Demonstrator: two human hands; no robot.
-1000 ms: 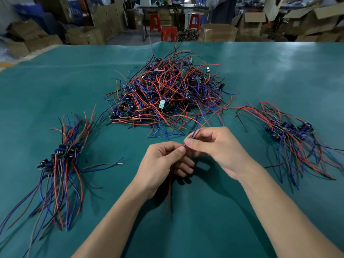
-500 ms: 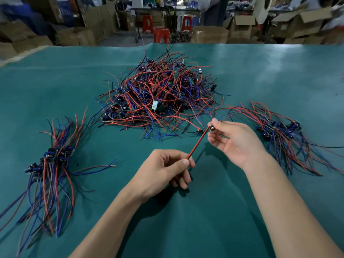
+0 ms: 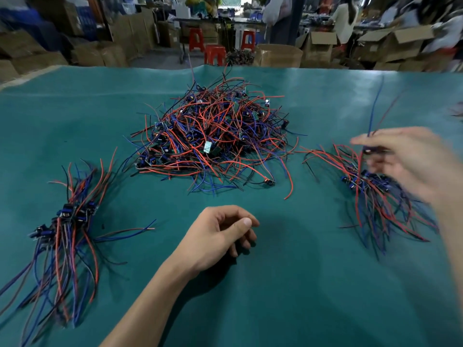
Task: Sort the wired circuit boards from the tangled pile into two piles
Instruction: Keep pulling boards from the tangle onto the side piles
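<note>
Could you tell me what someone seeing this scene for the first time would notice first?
First, the big tangled pile of red and blue wired boards at the middle of the green table. Two neater piles flank it, the left pile and the right pile. The blurred right hand holds a wired board above the right pile, while the left hand rests empty in front, fingers loosely curled.

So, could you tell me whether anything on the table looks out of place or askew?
One wired board lies by itself at the near right edge of the tangled pile, a red lead trailing onto the green mat. Otherwise nothing stands out.
</note>
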